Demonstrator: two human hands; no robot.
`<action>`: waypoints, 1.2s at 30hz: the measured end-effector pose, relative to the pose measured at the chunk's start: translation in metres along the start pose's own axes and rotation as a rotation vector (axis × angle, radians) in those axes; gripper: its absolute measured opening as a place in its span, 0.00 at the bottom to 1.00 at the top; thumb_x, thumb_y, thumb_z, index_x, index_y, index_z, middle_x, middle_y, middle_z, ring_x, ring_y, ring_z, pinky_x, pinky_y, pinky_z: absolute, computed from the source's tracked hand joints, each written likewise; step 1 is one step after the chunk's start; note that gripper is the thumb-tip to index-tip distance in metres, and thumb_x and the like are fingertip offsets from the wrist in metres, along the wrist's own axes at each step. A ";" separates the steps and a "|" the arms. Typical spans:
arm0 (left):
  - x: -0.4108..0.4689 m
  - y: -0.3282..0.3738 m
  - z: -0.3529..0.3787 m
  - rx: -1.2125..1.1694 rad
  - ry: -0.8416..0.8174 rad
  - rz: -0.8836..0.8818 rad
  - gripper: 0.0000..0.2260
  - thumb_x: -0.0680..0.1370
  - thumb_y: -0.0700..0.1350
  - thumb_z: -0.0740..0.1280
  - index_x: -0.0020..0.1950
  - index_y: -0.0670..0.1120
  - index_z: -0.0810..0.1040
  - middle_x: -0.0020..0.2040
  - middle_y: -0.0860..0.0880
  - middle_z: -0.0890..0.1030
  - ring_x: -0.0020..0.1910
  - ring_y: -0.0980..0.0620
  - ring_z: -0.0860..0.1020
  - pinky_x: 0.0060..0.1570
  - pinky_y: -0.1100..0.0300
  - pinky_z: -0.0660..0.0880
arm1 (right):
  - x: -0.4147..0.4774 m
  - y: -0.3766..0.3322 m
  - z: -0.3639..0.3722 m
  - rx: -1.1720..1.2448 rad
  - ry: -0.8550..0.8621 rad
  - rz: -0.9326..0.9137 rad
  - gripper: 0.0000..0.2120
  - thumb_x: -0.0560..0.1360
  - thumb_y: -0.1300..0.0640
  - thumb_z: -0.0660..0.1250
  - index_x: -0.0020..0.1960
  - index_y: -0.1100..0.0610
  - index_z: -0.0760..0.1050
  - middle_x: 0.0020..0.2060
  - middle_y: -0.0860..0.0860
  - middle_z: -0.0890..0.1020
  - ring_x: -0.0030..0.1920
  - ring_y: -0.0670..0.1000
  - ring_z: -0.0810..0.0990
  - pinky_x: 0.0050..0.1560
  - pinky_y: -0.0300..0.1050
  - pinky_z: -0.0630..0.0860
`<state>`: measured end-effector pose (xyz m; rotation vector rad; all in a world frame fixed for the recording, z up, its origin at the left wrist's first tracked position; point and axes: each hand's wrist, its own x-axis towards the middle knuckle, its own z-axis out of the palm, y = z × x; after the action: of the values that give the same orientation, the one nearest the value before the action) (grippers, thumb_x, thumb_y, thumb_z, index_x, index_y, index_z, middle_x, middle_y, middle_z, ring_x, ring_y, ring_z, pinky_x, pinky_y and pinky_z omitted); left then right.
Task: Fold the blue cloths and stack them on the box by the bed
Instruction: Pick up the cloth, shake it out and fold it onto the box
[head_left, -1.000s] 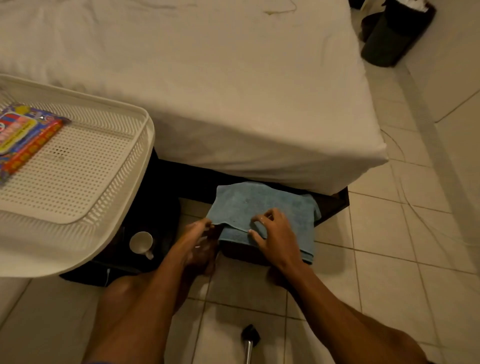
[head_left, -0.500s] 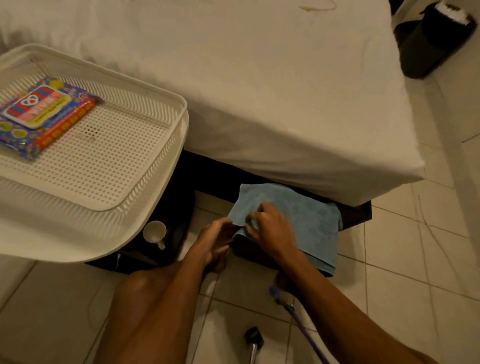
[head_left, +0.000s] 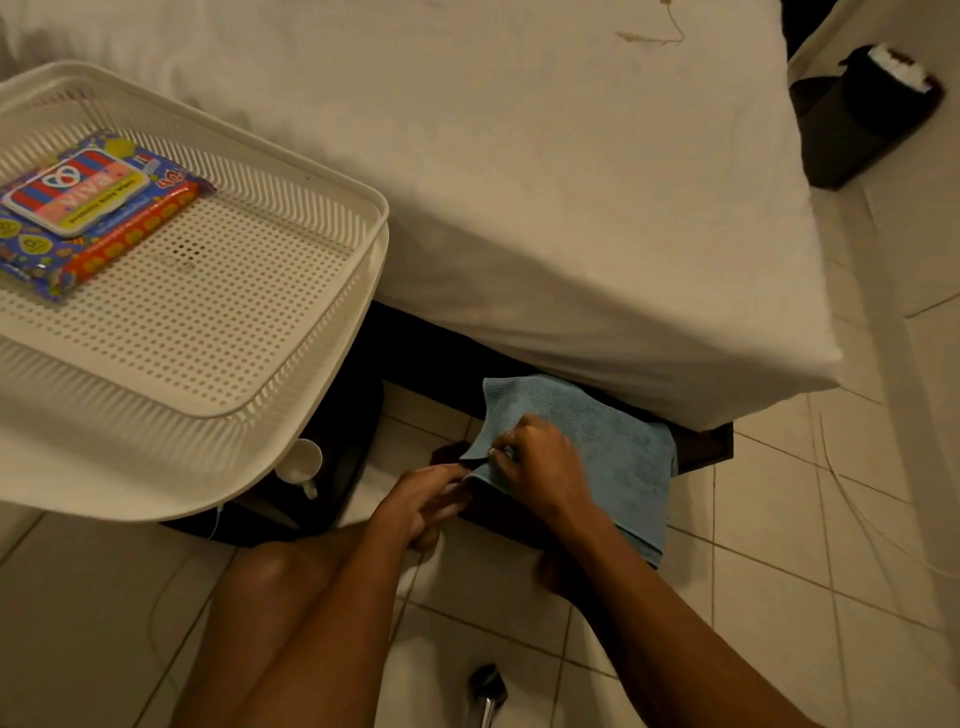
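Observation:
A blue cloth (head_left: 613, 447) lies draped over a dark box (head_left: 701, 449) on the floor under the corner of the bed (head_left: 545, 182). Its right side hangs down over the box's front. My right hand (head_left: 540, 467) pinches the cloth's left front corner, which is lifted and turned inward. Just to the left of that corner, my left hand (head_left: 423, 493) grips the same edge with its fingertips. Whether more cloths lie underneath is hidden.
A white perforated plastic tray (head_left: 291, 270) stands at the left, holding a colourful pack of wipes (head_left: 88, 208). A white cup (head_left: 304, 462) sits on a dark thing below it. A black bin (head_left: 872, 114) stands far right. A metal object (head_left: 488, 691) lies on the tiled floor.
My right hand has slid left along the cloth's front edge and lifted the left corner inward. The left hand stays at that corner. The camera view has shifted left.

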<state>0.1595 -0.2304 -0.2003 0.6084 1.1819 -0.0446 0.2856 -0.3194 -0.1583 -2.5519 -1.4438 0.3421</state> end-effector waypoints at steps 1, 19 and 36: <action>0.001 0.000 0.000 -0.008 -0.009 -0.004 0.05 0.75 0.37 0.71 0.50 0.41 0.80 0.45 0.43 0.83 0.44 0.49 0.82 0.44 0.59 0.81 | 0.000 0.000 0.000 0.001 -0.001 -0.005 0.10 0.78 0.50 0.67 0.52 0.53 0.84 0.45 0.49 0.77 0.42 0.46 0.74 0.40 0.39 0.71; -0.010 0.023 0.003 -0.131 -0.058 0.032 0.16 0.79 0.30 0.62 0.66 0.36 0.75 0.52 0.40 0.80 0.60 0.44 0.77 0.40 0.67 0.80 | -0.024 0.008 -0.007 0.324 0.152 0.011 0.05 0.79 0.56 0.67 0.46 0.54 0.80 0.43 0.48 0.79 0.41 0.45 0.77 0.42 0.40 0.75; -0.036 0.039 0.002 -0.302 -0.097 0.100 0.16 0.79 0.29 0.61 0.67 0.34 0.73 0.44 0.41 0.79 0.48 0.47 0.79 0.35 0.65 0.80 | -0.031 0.001 0.003 0.385 0.209 0.082 0.04 0.78 0.55 0.69 0.48 0.54 0.81 0.45 0.49 0.80 0.42 0.43 0.78 0.42 0.28 0.71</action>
<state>0.1601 -0.2087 -0.1521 0.3936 1.0377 0.1848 0.2703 -0.3468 -0.1580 -2.2614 -1.0813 0.3180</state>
